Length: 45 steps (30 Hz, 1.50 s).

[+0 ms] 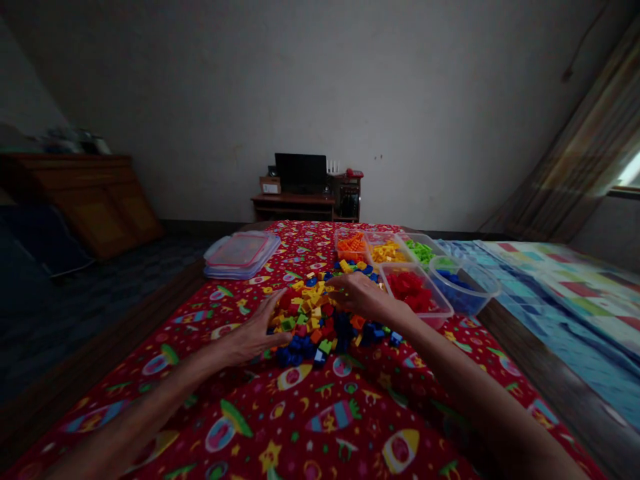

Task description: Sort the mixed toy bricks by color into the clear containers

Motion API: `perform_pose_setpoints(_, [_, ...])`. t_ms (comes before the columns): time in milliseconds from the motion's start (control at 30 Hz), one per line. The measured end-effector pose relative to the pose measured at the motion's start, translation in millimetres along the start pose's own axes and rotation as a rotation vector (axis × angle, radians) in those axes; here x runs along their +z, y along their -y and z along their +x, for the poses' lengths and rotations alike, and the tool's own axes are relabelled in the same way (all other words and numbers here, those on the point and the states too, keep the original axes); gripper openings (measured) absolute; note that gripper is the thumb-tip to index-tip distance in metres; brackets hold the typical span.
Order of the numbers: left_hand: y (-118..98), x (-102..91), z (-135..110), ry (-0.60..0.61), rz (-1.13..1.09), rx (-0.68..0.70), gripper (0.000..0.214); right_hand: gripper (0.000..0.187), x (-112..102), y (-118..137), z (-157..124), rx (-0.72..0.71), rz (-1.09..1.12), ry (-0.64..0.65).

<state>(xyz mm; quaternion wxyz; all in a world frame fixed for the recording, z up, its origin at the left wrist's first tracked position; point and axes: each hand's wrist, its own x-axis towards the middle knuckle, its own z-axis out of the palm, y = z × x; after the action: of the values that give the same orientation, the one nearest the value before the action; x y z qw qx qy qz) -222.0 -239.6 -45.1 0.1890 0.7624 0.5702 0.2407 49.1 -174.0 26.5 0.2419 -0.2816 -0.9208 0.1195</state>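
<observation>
A mixed pile of small plastic building blocks (315, 313) in yellow, red, blue, green and orange lies on the red patterned cloth (320, 427). My left hand (260, 330) rests at the pile's left edge, thumb and fingers spread apart around its side. Over the right part of the pile reaches my right hand (363, 295), its fingers bent and pointing left, apart from the thumb. I see no block held in either hand. Some blocks beneath the right hand are hidden.
Right of the pile stand clear containers of sorted pieces: red (413, 291), orange (351, 245), yellow (387, 252), green (420, 251), and a round tub (465, 287) with blue ones. Stacked lids (243, 255) lie at left. A bed (565, 293) adjoins on the right.
</observation>
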Motion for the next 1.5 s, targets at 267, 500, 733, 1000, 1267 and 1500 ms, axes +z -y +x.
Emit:
perform_pose_setpoints(267, [-21.6,26.4,29.5,-0.15,0.062,0.074,0.068,0.019,30.9,8.7,15.1,-0.048,0.006,0.109])
perform_pose_setpoints(500, [-35.3,4.0,85.7,-0.158,0.079,0.161,0.032,0.022,2.5,-15.1,7.1,0.102,0.033,-0.063])
perform_pose_setpoints(733, [-53.9,-1.2,106.2,-0.069,-0.043,0.144,0.031,0.034,-3.5,-33.1,2.5,0.151,0.054,-0.148])
perform_pose_setpoints(1000, [-72.2,1.1,93.3,-0.024,-0.15,0.004,0.044,0.051,2.1,-22.5,1.3,-0.008,0.058,-0.112])
perform_pose_setpoints(1267, [-85.1,3.5,85.7,-0.02,-0.088,0.007,0.06,0.024,-0.6,-13.4,-3.1,-0.042,0.021,-0.107])
perform_pose_setpoints(1500, [-73.5,-3.5,85.6,-0.006,0.163,0.169,0.034,0.021,-32.3,-50.7,1.9,0.128,-0.126,-0.171])
